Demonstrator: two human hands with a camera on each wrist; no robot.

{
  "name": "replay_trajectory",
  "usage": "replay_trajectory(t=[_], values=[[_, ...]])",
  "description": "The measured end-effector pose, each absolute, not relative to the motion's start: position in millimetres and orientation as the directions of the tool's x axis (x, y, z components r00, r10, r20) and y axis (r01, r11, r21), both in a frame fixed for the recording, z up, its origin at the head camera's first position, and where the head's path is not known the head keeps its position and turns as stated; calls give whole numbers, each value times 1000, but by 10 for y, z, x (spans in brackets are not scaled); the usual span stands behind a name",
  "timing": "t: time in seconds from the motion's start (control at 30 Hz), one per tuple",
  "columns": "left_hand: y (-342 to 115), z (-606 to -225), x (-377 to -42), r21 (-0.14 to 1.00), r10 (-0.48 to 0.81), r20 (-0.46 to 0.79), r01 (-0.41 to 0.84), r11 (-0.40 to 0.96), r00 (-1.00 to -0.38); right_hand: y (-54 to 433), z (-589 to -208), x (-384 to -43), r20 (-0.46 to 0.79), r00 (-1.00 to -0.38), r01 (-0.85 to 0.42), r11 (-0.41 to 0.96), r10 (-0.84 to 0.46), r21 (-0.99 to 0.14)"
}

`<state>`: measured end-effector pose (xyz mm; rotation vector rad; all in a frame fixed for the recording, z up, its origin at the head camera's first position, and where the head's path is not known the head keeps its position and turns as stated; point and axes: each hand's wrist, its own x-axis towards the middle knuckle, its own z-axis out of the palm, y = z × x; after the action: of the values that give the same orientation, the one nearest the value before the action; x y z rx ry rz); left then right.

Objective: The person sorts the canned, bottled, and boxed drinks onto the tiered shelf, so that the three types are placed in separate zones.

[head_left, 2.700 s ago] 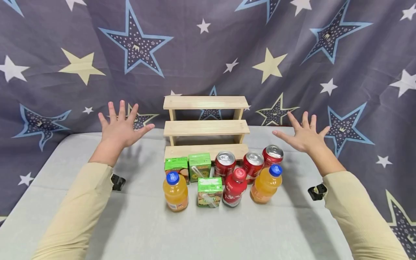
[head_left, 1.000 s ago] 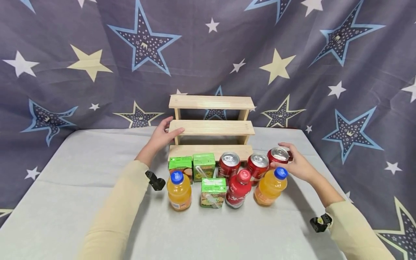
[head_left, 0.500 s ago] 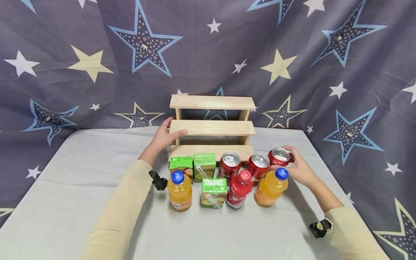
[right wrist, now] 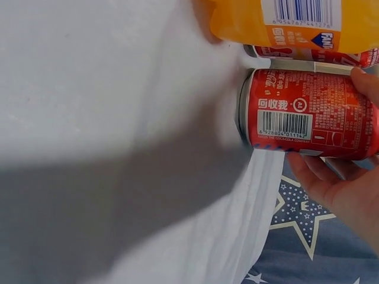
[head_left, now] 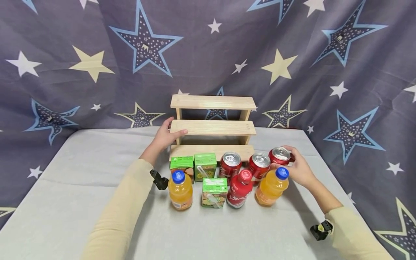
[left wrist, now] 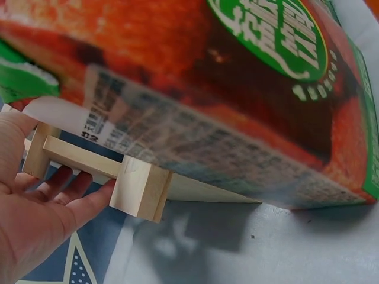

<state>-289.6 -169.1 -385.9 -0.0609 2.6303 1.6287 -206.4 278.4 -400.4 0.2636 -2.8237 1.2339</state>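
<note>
A three-step wooden rack (head_left: pixel 212 127) stands at the back of the table. My left hand (head_left: pixel 162 137) holds the left end of its middle step, thumb on top and the other fingers behind the side. In the left wrist view a juice box (left wrist: pixel 177 65) fills most of the picture, closer to the camera than the rack. On the right, my right hand (head_left: pixel 301 170) grips the rearmost red Coca-Cola can (head_left: pixel 280 155). The right wrist view shows thumb and fingers on opposite sides of that can, its base near the cloth.
Before the rack stand two more cola cans (head_left: pixel 230 160), green-topped juice boxes (head_left: pixel 205 168), a red bottle (head_left: pixel 239 191) and two orange drink bottles (head_left: pixel 180 193), (head_left: pixel 271 189). A star-patterned curtain (head_left: pixel 201 54) hangs behind the white-covered table (head_left: pixel 227 234).
Both hands, earlier spread wide above the table, have come inward. The left has taken hold of the rack's side, the right of the rear can. The last half second shows hardly any movement.
</note>
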Motion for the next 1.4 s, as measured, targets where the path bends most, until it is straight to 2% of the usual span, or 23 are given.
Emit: replay_trajectory(t=[0.53, 0.83, 1.4], values=[[-1650, -3829, -2893, 901, -28, -109, -111, 419, -994, 2873, -3600, -2077, 257, -957, -276, 693, -134, -666], [-1650, -3829, -2903, 912, -22, -96, -96, 398, -995, 2805, -3228, -2079, 214, -969, -234, 722, -121, -652], [-1652, -3811, -2900, 924, -28, -132, -133, 360, -991, 2528, -2786, -2256, 148, -982, -183, 736, -114, -651]])
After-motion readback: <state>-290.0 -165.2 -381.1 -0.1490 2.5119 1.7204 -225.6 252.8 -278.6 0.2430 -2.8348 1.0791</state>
